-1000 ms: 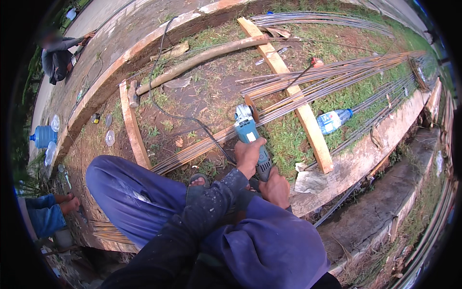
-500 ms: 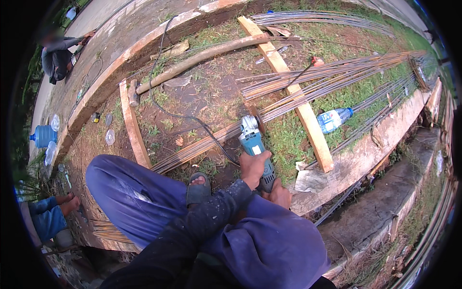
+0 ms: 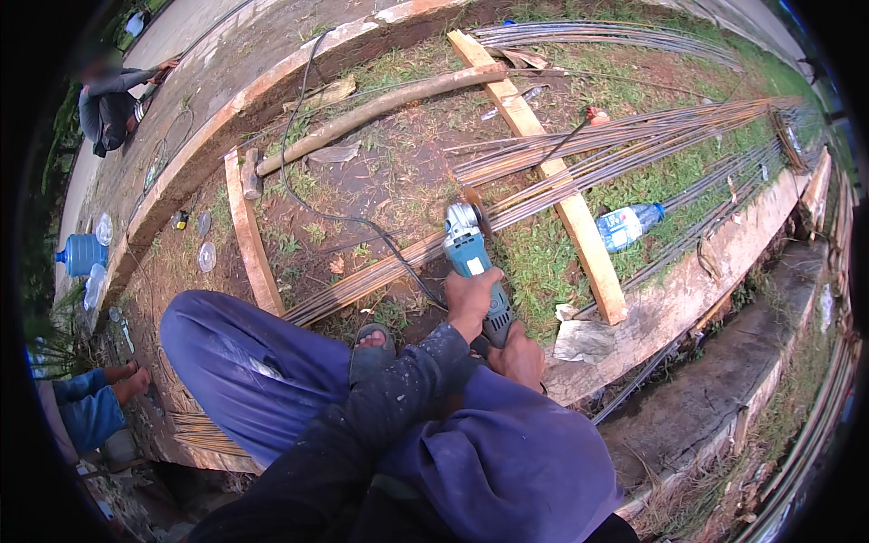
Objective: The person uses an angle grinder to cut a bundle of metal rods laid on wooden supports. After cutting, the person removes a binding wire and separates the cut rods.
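One teal angle grinder (image 3: 472, 260) fills both grips as I watch from afar: the right hand (image 3: 520, 356) wraps its rear, the left hand (image 3: 468, 304), nearer the steel, clasps its body. The tool points away from both, its disc (image 3: 484, 223) at a bundle of steel rods (image 3: 529, 204) running crosswise, lower left to upper right; whether they touch, I cannot tell. Farther right, the rods cross a timber beam (image 3: 593, 252).

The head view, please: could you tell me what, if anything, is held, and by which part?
An angle grinder: the left grip holds the middle of its body, the right grip its rear end.
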The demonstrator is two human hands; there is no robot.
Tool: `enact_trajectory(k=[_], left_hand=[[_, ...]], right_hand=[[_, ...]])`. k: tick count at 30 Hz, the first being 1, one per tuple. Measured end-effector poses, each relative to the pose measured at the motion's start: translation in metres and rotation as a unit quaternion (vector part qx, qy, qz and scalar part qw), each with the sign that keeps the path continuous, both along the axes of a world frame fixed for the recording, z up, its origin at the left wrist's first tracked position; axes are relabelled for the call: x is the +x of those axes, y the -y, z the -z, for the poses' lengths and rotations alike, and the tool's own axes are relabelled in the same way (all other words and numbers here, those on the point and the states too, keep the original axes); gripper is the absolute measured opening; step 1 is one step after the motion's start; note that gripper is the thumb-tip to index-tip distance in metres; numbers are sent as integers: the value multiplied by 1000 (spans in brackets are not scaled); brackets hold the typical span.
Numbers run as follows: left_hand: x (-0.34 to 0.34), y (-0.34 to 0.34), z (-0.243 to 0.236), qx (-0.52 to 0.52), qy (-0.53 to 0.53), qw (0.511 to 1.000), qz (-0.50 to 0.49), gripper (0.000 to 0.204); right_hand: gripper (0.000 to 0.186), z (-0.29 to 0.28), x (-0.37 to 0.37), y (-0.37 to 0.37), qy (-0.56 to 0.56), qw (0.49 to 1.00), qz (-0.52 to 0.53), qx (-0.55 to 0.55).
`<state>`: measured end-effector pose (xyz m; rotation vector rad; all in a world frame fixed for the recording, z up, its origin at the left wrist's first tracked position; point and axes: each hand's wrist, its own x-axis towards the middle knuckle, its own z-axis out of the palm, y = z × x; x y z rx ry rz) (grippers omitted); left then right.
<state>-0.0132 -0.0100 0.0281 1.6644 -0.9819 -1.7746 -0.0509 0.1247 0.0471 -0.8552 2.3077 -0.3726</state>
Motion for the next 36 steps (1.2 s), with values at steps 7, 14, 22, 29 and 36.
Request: enact_trajectory(k=[7, 14, 22, 29, 36], left_hand=[[4, -28, -4, 5, -17, 1000, 4, 18], [5, -28, 1, 1, -15, 1000, 10, 18], [-1, -8, 2, -9, -2, 1000, 5, 19], [5, -24, -3, 1, -16, 1000, 14, 22], [7, -43, 2, -5, -6, 1000, 26, 19]], right_hand=[[38, 0, 2, -12, 4, 1000, 2, 9], [39, -2, 3, -15, 6, 1000, 3, 10], [38, 0, -1, -5, 1, 1000, -1, 3], [40, 3, 3, -20, 4, 1000, 0, 3], [42, 6, 9, -42, 5, 1000, -2, 8]])
